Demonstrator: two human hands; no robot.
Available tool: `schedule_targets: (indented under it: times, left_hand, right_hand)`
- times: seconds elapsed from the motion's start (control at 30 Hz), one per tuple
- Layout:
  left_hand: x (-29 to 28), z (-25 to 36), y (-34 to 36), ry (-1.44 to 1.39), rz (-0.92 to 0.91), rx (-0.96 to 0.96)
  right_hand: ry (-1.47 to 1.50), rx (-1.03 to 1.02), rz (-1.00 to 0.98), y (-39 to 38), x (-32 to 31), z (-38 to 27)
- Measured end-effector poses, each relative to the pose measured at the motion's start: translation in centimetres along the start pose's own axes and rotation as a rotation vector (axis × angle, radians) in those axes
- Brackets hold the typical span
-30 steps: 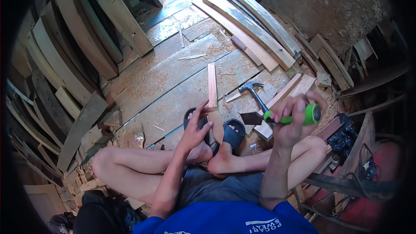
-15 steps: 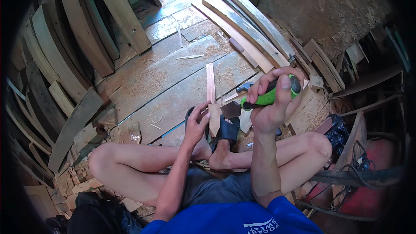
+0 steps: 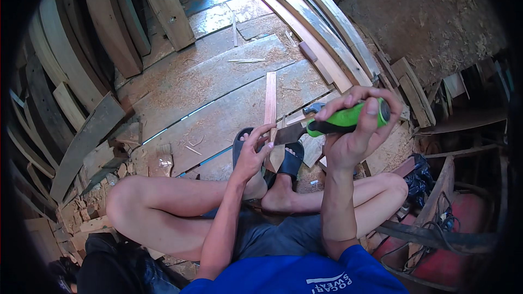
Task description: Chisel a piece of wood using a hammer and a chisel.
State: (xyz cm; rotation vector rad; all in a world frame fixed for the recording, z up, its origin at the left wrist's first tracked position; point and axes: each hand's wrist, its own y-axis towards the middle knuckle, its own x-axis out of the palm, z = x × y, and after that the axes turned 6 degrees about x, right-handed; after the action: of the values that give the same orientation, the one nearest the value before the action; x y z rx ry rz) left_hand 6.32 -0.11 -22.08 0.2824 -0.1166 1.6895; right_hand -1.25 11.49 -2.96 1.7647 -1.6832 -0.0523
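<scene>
I see the left hand [image 3: 251,157] pinching the wooden strip [image 3: 271,95]; right of it, the right hand [image 3: 351,141] clasps a green-handled blade [image 3: 351,119].

Could pass left of the stick [image 3: 271,95], low over the floor [image 3: 188,106], as far as the leaning boards [image 3: 92,27]; would meet the hammer [image 3: 311,110] and flat boards [image 3: 318,35] to its right, the sandals [image 3: 292,166] beside the block [image 3: 277,159], the left knee [image 3: 128,198] and right knee [image 3: 393,188]
</scene>
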Motion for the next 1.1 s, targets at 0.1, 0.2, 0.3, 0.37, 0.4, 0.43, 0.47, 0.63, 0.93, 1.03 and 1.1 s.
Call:
schedule_targets:
  times: [0.1, 0.2, 0.3, 0.37, 0.4, 0.43, 0.47, 0.63, 0.93, 1.03, 1.1]
  left_hand:
    - [0.3, 0.0, -0.2, 0.014, -0.028, -0.027]
    - [0.5, 0.1, -0.4, 0.029, -0.068, 0.012]
    - [0.6, 0.2, -0.5, 0.028, -0.08, 0.038]
    - [0.6, 0.1, -0.4, 0.006, -0.072, 0.03]
    - [0.6, 0.0, -0.4, -0.01, -0.065, 0.022]
    - [0.6, 0.0, -0.3, -0.026, -0.058, 0.015]
    - [0.7, 0.0, -0.3, -0.018, -0.07, 0.01]
    - [0.8, 0.5, 0.1, 0.013, -0.096, 0.006]
    - [1.3, 1.0, -0.2, 0.146, -0.027, 0.041]
    - [1.5, 0.6, -0.5, 0.145, 0.016, 0.037]
    - [1.7, 0.4, -0.6, 0.135, 0.025, 0.053]
  right_hand:
    - [0.037, -0.032, 0.016, -0.3, -0.9, 0.0]
    - [0.023, -0.035, 0.057, -0.5, -1.8, 0.1]
    - [-0.024, -0.05, 0.069, -0.9, -2.2, 0.3]
    - [-0.017, -0.076, 0.063, -1.2, -2.3, 0.4]
    - [-0.011, -0.071, 0.09, -1.3, -2.3, 0.4]
    - [-0.015, -0.071, 0.101, -1.4, -2.3, 0.4]
    - [-0.002, -0.075, 0.118, -1.5, -2.3, 0.3]
    - [-0.033, -0.026, 0.121, -1.6, -2.3, 0.1]
    - [-0.052, -0.069, 0.103, -1.8, -2.9, 0.0]
    - [-0.073, -0.112, 0.05, -2.0, -2.7, 0.2]
    - [-0.083, -0.132, 0.019, -2.0, -2.5, 0.3]
